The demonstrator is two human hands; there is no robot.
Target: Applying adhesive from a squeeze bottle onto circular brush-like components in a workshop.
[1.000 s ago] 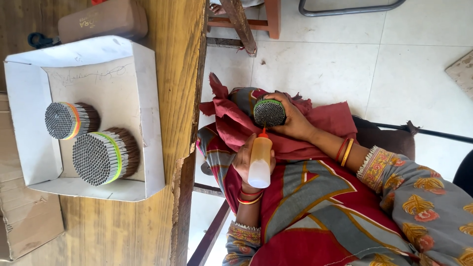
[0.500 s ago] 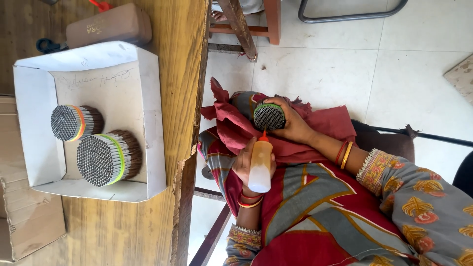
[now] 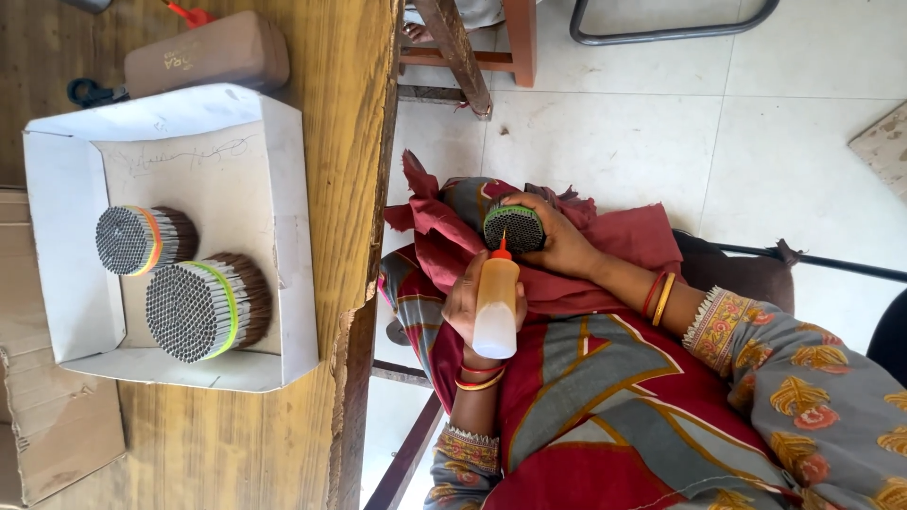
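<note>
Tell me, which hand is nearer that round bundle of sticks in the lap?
Right. The right hand grips the bundle itself. The left hand sits just beside it, holding a squeeze bottle whose red nozzle meets the bundle's end.

Squeeze bottle (image 3: 496,310): smooth, translucent plastic with a glossy orange nozzle. Tube bundle (image 3: 513,227): matt dark paper tubes, green band. Lap cloth (image 3: 444,236): soft, matt red fabric. Tray (image 3: 288,236): matt white cardboard, scuffed. Desk (image 3: 340,94): rough, grained wood, chipped edge. Floor (image 3: 614,142): smooth, pale tiles.
</note>
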